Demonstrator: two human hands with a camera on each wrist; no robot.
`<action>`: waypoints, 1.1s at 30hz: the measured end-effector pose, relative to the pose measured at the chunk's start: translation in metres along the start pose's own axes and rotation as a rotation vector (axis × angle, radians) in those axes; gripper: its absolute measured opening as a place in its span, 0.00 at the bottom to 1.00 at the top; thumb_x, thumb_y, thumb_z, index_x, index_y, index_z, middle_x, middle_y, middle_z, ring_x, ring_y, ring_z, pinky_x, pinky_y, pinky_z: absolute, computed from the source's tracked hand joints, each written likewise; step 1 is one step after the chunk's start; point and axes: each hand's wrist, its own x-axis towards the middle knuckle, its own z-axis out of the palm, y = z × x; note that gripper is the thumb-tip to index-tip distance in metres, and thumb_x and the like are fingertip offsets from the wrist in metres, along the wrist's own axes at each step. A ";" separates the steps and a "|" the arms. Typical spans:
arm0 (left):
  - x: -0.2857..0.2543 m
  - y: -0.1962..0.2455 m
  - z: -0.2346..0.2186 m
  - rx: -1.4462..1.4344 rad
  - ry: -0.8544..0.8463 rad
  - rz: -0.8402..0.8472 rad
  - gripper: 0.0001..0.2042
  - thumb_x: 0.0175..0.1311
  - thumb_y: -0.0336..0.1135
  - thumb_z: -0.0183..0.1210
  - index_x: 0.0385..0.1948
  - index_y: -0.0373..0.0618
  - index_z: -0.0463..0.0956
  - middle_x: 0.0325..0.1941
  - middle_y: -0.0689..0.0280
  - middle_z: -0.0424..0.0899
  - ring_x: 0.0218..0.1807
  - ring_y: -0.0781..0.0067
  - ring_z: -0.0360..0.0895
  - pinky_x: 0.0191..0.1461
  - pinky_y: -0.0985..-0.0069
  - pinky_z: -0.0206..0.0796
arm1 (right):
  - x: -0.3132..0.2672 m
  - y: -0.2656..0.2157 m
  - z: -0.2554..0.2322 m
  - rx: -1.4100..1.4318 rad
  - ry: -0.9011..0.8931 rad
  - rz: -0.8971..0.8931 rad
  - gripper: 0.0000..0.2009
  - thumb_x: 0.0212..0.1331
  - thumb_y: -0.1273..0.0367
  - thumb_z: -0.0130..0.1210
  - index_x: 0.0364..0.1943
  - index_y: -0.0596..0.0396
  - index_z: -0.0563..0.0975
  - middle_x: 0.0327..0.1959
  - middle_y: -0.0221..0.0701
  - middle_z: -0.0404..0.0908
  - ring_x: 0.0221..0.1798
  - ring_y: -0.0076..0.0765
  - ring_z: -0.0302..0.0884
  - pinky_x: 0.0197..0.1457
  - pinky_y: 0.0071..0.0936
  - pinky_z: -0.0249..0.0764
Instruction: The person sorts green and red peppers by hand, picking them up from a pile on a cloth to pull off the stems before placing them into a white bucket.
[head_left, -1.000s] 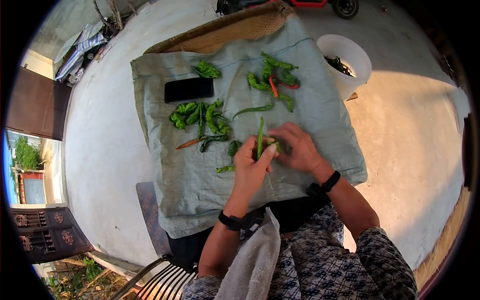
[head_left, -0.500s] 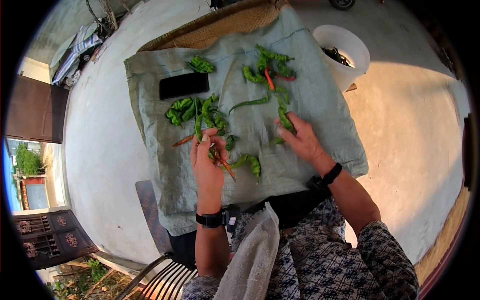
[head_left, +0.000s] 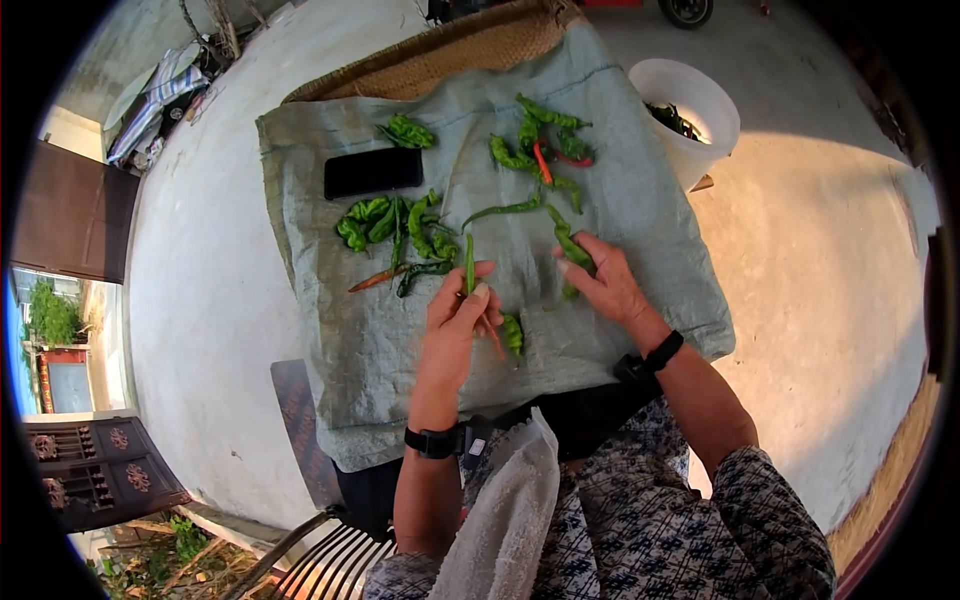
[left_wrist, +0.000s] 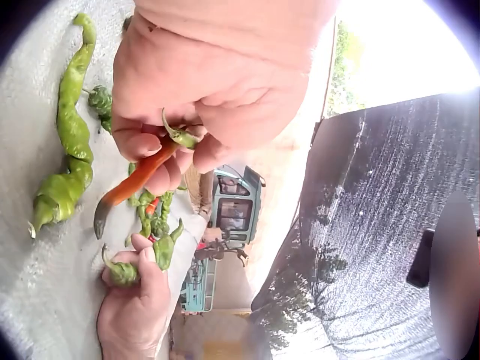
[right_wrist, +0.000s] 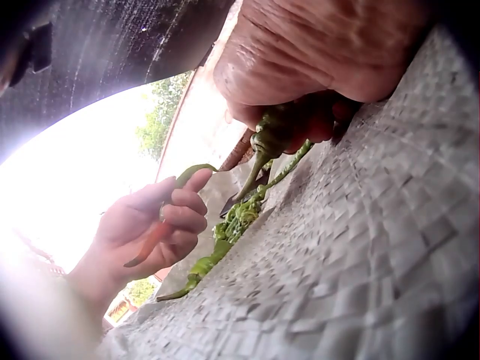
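My left hand point(head_left: 445, 330) pinches a slim green chili pepper point(head_left: 470, 258) upright between thumb and finger. In the same hand, an orange-red chili pepper point(left_wrist: 139, 180) with a dark tip pokes out below the curled fingers. A curved green pepper point(head_left: 513, 335) lies on the sack beside that hand, partly hidden by it. To the right, my right hand point(head_left: 612, 288) holds a green pepper point(head_left: 566, 238) near the cloth. The left wrist view shows green pepper parts point(left_wrist: 124, 271) on both sides of the right thumb.
A pale green woven sack point(head_left: 380, 420) covers a wicker tray point(head_left: 440, 70). On it lie a black phone point(head_left: 373, 174), a left pile of green peppers point(head_left: 380, 220) and a right pile with red ones point(head_left: 530, 150). A white bucket point(head_left: 690, 90) stands at the right.
The hands were together mid-sack, then parted. My left hand went left over the pile and has come partway back right, the two chilies still in it. My right hand has stayed around the green pepper.
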 end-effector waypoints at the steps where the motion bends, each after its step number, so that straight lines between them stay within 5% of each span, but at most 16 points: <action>1: 0.003 0.000 0.004 0.067 0.002 -0.002 0.18 0.79 0.33 0.58 0.68 0.45 0.78 0.39 0.70 0.84 0.36 0.79 0.79 0.39 0.78 0.65 | 0.001 0.000 0.001 0.002 0.005 -0.022 0.12 0.72 0.66 0.65 0.49 0.61 0.81 0.33 0.31 0.86 0.35 0.16 0.72 0.39 0.26 0.74; 8: 0.020 -0.004 0.043 0.873 0.109 0.261 0.16 0.74 0.34 0.64 0.61 0.46 0.81 0.39 0.58 0.87 0.34 0.60 0.84 0.36 0.64 0.73 | 0.001 -0.004 -0.001 0.033 0.011 -0.011 0.14 0.71 0.63 0.69 0.44 0.61 0.81 0.30 0.29 0.83 0.35 0.18 0.72 0.39 0.28 0.74; 11: 0.026 -0.011 0.060 0.966 0.139 0.349 0.17 0.71 0.35 0.65 0.59 0.47 0.80 0.45 0.50 0.87 0.37 0.47 0.85 0.40 0.56 0.75 | 0.000 -0.004 -0.001 0.058 0.021 0.001 0.15 0.72 0.61 0.69 0.43 0.62 0.81 0.29 0.28 0.81 0.34 0.18 0.72 0.38 0.28 0.74; 20: 0.029 -0.012 0.082 1.027 -0.003 0.400 0.19 0.68 0.34 0.65 0.59 0.41 0.78 0.53 0.48 0.88 0.47 0.38 0.86 0.47 0.48 0.77 | 0.003 0.001 -0.004 0.023 0.018 0.008 0.18 0.71 0.59 0.68 0.41 0.63 0.79 0.27 0.32 0.81 0.32 0.23 0.72 0.37 0.31 0.74; 26: 0.029 -0.022 0.075 0.767 -0.109 0.467 0.25 0.69 0.27 0.58 0.69 0.41 0.73 0.51 0.50 0.87 0.41 0.52 0.87 0.45 0.59 0.79 | 0.002 -0.001 -0.005 0.029 0.056 0.002 0.18 0.69 0.61 0.67 0.47 0.64 0.79 0.29 0.38 0.82 0.34 0.26 0.74 0.38 0.33 0.75; 33: 0.044 -0.027 0.043 0.439 -0.170 0.164 0.26 0.71 0.20 0.50 0.72 0.38 0.70 0.51 0.59 0.84 0.40 0.67 0.83 0.50 0.69 0.77 | 0.004 0.002 -0.003 0.319 0.109 0.002 0.15 0.72 0.65 0.61 0.53 0.62 0.79 0.36 0.30 0.86 0.41 0.25 0.79 0.48 0.29 0.76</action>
